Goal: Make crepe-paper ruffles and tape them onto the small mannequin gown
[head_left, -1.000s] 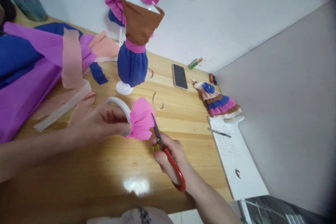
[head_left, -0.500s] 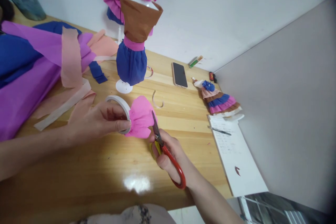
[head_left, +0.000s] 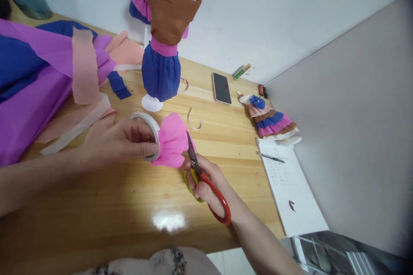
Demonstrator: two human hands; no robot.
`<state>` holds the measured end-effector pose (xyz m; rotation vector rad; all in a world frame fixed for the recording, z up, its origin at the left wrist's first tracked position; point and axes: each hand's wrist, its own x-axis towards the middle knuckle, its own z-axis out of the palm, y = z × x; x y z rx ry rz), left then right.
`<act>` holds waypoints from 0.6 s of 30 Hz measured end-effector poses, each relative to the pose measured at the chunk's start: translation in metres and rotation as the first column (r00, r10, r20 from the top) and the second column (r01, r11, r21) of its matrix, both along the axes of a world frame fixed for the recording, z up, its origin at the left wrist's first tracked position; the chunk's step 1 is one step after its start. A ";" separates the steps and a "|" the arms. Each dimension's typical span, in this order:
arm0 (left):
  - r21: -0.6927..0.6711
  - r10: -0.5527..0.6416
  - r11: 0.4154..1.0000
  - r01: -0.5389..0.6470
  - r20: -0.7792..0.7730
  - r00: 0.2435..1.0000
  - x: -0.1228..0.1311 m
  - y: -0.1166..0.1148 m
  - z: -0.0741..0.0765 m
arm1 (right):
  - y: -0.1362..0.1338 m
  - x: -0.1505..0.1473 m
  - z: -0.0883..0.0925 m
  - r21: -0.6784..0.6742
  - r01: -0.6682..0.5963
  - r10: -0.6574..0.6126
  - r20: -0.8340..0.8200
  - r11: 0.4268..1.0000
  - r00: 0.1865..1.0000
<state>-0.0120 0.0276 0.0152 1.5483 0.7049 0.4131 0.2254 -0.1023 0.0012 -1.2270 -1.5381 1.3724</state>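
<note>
My left hand (head_left: 129,142) is closed around a roll of white tape (head_left: 149,121), its thumb pressing the gathered end of a piece of pink crepe paper (head_left: 171,137) against the ring. The paper fans out to the right, its edge rounded and notched. In my right hand (head_left: 211,180) are scissors (head_left: 219,204) with one red and one yellow handle. Their dark blades point up and away, at the right edge of the pink paper. Whether paper lies between the blades I cannot tell.
A small dress form (head_left: 161,73) in brown, pink and blue paper stands behind my left hand, another partly behind it. Paper sheets and strips (head_left: 85,66) lie left. A phone (head_left: 221,88), a layered paper dress (head_left: 271,118) and a white board with a pen (head_left: 272,157) are right.
The view has tipped slightly, so everything sits a little higher. Both hands keep their holds, and the scissors remain at the pink paper's right edge with the handles turned slightly.
</note>
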 end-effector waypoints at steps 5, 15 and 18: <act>-0.089 -0.078 0.993 0.079 0.018 0.997 0.000 0.002 0.001 | 0.000 -0.005 0.003 -0.041 0.044 -0.047 -0.055 0.998 0.997; -0.083 -0.066 0.994 0.068 0.028 0.997 0.000 0.001 0.002 | 0.009 -0.009 0.006 -0.057 0.008 -0.016 -0.138 0.998 0.990; -0.071 -0.056 0.996 0.058 0.038 0.998 0.000 0.003 -0.001 | 0.008 -0.009 0.008 -0.060 0.008 -0.016 -0.134 0.998 0.991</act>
